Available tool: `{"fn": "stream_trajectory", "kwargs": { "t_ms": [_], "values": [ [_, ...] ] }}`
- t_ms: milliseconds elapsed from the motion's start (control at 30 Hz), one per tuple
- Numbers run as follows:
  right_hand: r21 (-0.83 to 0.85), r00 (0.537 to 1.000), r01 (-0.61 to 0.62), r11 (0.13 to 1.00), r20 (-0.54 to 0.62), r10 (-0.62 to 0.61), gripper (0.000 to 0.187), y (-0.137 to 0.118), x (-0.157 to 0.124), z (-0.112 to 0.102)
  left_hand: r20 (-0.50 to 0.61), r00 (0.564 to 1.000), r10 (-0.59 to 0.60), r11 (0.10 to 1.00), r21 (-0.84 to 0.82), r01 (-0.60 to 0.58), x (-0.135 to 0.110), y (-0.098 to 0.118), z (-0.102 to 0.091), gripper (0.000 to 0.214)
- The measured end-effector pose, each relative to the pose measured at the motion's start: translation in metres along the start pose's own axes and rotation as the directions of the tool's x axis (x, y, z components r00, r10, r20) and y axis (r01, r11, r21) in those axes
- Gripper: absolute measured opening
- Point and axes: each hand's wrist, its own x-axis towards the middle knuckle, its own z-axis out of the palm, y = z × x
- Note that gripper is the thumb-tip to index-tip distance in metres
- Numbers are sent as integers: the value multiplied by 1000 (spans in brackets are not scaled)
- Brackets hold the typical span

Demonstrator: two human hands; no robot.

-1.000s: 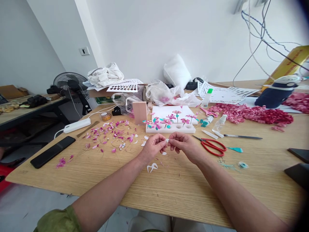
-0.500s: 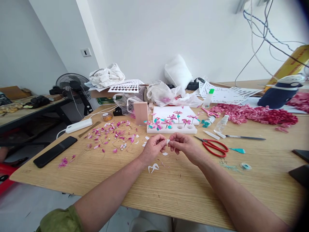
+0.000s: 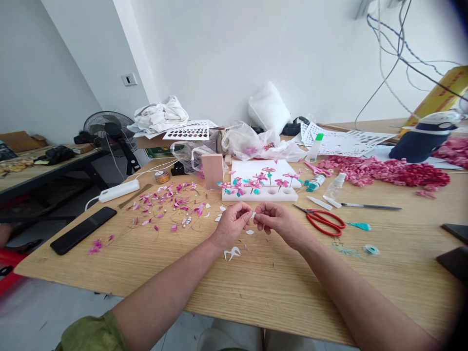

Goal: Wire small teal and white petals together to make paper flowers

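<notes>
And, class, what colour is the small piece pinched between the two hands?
The small piece is white; it shows in the head view.

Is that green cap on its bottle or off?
On: the green cap sits at the bottle's top end, no gap visible.

Your L hand (image 3: pixel 233 222) & R hand (image 3: pixel 275 218) pinch sm. white piece (image 3: pixel 253 214) over worktop (image 3: pixel 292 297); red-handled scissors (image 3: pixel 323 222) nr R hand, pink flwrs (image 3: pixel 253 184) beyond.
</notes>
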Motion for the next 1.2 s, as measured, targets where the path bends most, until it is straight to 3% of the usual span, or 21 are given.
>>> {"fn": "stream_trajectory", "kwargs": {
  "t_ms": [333,600,800,1200],
  "values": [
    [22,1000,-3,1000,12,2,15,-2,0,2,7,999,-38,997,-69,39,1,0,3,15],
    [41,1000,-18,999,11,18,14,-1,-1,0,-43,999,-31,999,18,32,2,-2,1,10],
    [68,999,-48,997,13,47,16,1,-2,-1,-19,999,-34,998,-58,33,2,2,1,11],
    [66,999,34,997,40,-36,23,1,-1,-2,22,998,-51,990,-130,53,1,5,0,13]
  ]
}}
